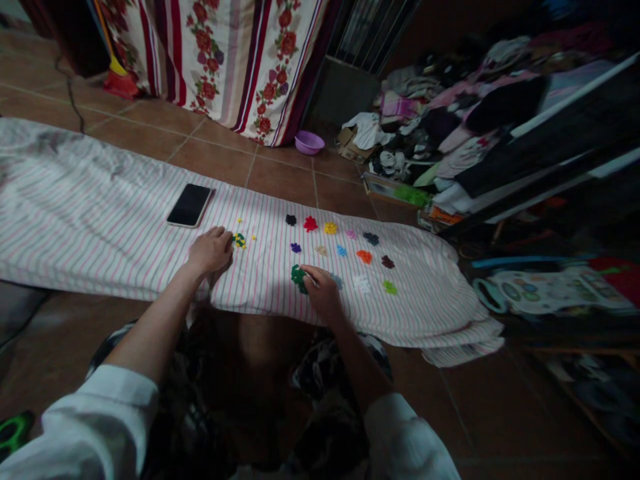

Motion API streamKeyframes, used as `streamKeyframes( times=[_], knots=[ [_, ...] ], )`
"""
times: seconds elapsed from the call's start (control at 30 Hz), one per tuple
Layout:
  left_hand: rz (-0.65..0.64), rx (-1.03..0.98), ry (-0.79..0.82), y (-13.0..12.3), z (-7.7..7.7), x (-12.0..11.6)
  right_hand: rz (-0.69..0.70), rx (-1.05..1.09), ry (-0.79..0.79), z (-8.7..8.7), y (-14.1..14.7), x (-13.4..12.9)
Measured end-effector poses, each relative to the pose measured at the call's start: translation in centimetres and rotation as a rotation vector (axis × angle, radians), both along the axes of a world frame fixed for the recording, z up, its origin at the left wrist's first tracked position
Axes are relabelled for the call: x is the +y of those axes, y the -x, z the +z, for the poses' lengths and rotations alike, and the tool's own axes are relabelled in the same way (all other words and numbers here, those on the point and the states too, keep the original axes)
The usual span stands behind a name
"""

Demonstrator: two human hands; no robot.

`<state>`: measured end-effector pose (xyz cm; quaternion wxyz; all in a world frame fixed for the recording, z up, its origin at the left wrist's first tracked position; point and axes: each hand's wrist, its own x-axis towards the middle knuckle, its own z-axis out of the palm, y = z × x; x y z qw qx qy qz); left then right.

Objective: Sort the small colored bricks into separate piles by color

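My left hand (213, 250) rests on the striped cloth (125, 220), fingers lying on it beside a small mixed cluster of green and yellow pieces (239, 240). My right hand (324, 292) is at the edge of a dark green pile of small pieces (299, 277), its thumb and fingertips drawn together. Whether a piece sits between those fingertips is too small to make out. Around it lie more little piles sorted by colour, among them red (310, 223), yellow (330, 228), orange (365, 257), white (361, 284) and lime green (390, 287).
A phone (190, 205) lies on the cloth left of the pieces. Beyond the cloth are a purple bowl (309, 142), a flowered curtain (235, 67) and a broom (120, 80). Heaped clothes (450, 113) fill the right side, near a dark frame with pale bars.
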<state>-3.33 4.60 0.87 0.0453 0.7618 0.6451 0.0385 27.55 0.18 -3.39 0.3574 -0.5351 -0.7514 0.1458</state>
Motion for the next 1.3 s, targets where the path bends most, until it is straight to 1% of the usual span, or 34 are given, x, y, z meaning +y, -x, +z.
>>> streamKeyframes(
  times=[0.17,0.23,0.33,0.43,0.53,0.63,0.73,0.83,1.0,1.13,1.3],
  knots=[
    [0.002,-0.002,-0.001,0.1,-0.2,0.1,0.022,-0.011,-0.071,-0.2,0.0,-0.3],
    [0.002,-0.006,-0.007,0.1,-0.2,0.1,0.016,-0.014,-0.103,0.1,0.2,-0.3],
    [0.012,-0.019,-0.012,0.1,-0.2,0.1,0.007,-0.028,-0.148,1.1,0.9,0.2],
    [0.027,-0.024,-0.004,0.1,-0.2,0.1,0.019,-0.029,-0.158,2.2,2.5,1.4],
    [0.024,-0.033,0.003,0.2,-0.2,0.1,0.092,-0.006,-0.099,2.8,4.5,3.0],
    [0.016,-0.051,-0.007,0.3,-0.3,0.1,0.187,-0.027,-0.04,2.8,6.8,4.9],
    [0.011,-0.059,-0.018,0.5,-0.3,0.0,0.218,-0.089,-0.004,2.4,9.2,6.6],
    [-0.009,-0.066,-0.011,0.7,-0.3,0.1,0.195,-0.159,0.065,2.2,11.4,7.8],
    [-0.019,-0.093,0.002,0.8,-0.2,0.1,0.08,-0.305,0.186,2.2,14.0,8.6],
    [-0.022,-0.096,0.006,0.9,0.0,0.0,0.043,-0.356,0.222,1.9,14.5,8.7],
    [0.007,-0.121,-0.037,0.7,0.2,-0.1,0.025,-0.335,0.2,1.2,14.5,8.5]
  ],
)
